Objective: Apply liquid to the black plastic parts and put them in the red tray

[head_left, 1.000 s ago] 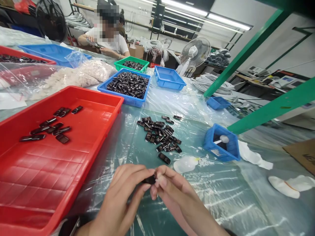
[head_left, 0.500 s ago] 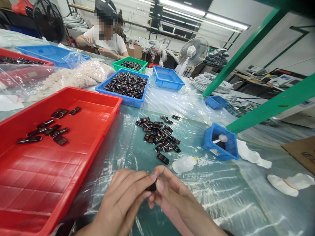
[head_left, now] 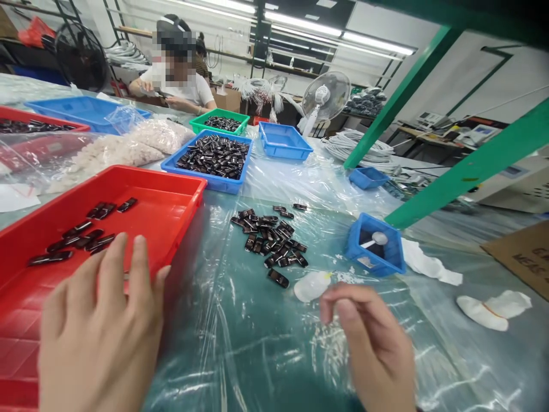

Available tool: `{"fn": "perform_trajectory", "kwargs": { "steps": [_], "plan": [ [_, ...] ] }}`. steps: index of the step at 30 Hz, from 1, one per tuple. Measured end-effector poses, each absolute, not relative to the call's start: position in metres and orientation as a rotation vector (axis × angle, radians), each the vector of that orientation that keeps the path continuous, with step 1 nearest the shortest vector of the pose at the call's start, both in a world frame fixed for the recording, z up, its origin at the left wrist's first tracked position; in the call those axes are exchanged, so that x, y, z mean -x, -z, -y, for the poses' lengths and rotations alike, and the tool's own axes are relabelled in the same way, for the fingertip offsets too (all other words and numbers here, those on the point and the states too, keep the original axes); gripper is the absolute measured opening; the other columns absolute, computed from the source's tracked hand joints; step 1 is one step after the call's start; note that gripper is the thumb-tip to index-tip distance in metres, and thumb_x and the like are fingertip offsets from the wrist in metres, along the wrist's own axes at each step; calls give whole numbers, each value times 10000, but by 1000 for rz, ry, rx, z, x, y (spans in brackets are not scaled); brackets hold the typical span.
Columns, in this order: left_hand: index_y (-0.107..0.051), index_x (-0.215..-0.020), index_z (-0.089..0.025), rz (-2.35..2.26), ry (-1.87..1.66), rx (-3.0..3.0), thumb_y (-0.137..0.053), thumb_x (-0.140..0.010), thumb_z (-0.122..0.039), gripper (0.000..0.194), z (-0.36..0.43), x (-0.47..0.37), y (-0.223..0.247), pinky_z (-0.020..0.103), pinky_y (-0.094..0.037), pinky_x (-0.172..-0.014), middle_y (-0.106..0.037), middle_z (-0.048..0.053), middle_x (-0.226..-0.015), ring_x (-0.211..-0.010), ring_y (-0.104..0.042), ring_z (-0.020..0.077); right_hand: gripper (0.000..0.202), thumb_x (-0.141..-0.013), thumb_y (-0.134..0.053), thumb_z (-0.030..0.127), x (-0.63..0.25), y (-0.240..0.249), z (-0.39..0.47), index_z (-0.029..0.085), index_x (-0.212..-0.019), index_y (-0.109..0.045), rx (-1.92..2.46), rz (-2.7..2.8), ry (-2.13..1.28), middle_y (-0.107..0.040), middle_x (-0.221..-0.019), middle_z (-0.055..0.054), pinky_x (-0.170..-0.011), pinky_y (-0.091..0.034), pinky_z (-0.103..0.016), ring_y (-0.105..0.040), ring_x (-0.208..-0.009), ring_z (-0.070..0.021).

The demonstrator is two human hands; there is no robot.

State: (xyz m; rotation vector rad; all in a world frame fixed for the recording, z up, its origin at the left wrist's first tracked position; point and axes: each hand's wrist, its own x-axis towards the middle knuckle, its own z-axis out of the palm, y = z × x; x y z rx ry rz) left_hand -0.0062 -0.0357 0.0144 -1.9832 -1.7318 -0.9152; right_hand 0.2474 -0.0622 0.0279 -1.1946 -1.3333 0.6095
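Observation:
My left hand point(head_left: 109, 315) is over the near right part of the red tray point(head_left: 141, 177), back up, fingers spread. A sliver of something dark shows between its fingers; it is mostly hidden. Beyond the fingertips, several glossy black car-shaped pieces point(head_left: 77, 229) lie in the tray. My right hand point(head_left: 369, 337) is above small white bits point(head_left: 330, 349) scattered on the table, fingers loosely curled, thumb and index tip apart, nothing visible held. A small white bottle point(head_left: 312, 286) lies just beyond it. A loose pile of black pieces point(head_left: 274, 237) sits farther forward, one piece point(head_left: 278, 278) slightly apart.
Plastic sheeting covers the green table point(head_left: 231, 343). Behind are a full blue tray point(head_left: 240, 182), a green tray point(head_left: 242, 123) and bagged pale material point(head_left: 158, 137). A blue bin point(head_left: 373, 266) with a white spoon stands right, below green posts point(head_left: 463, 171). A person point(head_left: 180, 86) sits opposite.
My hands have parted. The left moved left over the red tray with its fingers spread; the right moved right toward the white bits. The dark piece between them is gone from there.

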Motion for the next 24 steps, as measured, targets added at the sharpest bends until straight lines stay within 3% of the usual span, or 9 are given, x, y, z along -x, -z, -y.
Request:
{"fn": "perform_trajectory", "kwargs": {
  "steps": [2,5,8,11,14,16,19,24],
  "plan": [
    [-443,-1368,9,1595,651,2039,-370,-973,-188,447,33,-9,-12,627,-412,-885,-512,321,-1329,-1178,-504,505,120,-925,-586,370,-259,-26,58,266,-892,-636,1248,1228,-406,-584,-649,42,-604,-446,-232,-542,-620,-122],
    [-500,-1283,-18,1261,657,2284,-320,-972,-81,365,36,-42,6,542,-485,-823,-631,257,-1204,-1034,-625,402,160,-900,-607,396,-273,-15,49,272,-996,-577,1282,1095,-316,-594,-807,17,-704,-469,-279,-575,-743,-147],
    [-478,-1316,-56,1204,653,2520,-344,-974,-75,367,36,-72,29,491,-523,-751,-645,214,-1217,-939,-658,344,349,-870,-636,405,-279,-1,43,281,-1163,-491,1357,1125,-478,-611,-1107,-57,-845,-469,-357,-595,-1016,-202],
    [-446,-1354,-81,1151,627,2665,-350,-958,-37,410,22,-91,39,473,-533,-785,-595,185,-1312,-1022,-632,321,454,-845,-682,351,-278,11,43,283,-1223,-441,1434,1230,-732,-606,-1269,-93,-860,-478,-373,-582,-1132,-234],
    [-515,-1256,-83,1122,632,2787,-362,-957,-37,339,5,-104,38,466,-516,-846,-634,165,-1235,-1086,-594,307,289,-869,-652,328,-275,16,44,258,-1110,-508,1462,1313,-892,-660,-1181,-75,-830,-487,-345,-604,-1099,-232],
    [-579,-1104,-98,1136,636,2856,-362,-955,-37,270,-1,-108,35,464,-513,-833,-672,149,-1089,-1018,-611,299,189,-890,-620,339,-274,15,44,245,-1033,-539,1469,1329,-926,-672,-1101,-61,-831,-478,-332,-613,-1050,-223],
    [-565,-999,-122,1211,667,2942,-340,-953,-40,245,4,-104,31,444,-524,-760,-666,125,-938,-872,-637,280,186,-903,-596,373,-275,11,44,252,-1029,-531,1481,1299,-929,-665,-1047,-48,-835,-474,-319,-607,-1021,-218],
    [-460,-997,-185,1486,801,3039,-305,-973,-128,167,24,-77,22,267,-497,-584,-618,19,-771,-647,-619,170,216,-902,-580,435,-277,4,47,274,-1039,-535,1484,1262,-980,-647,-1021,-53,-723,-514,-281,-599,-1022,-232]
  ]
}}
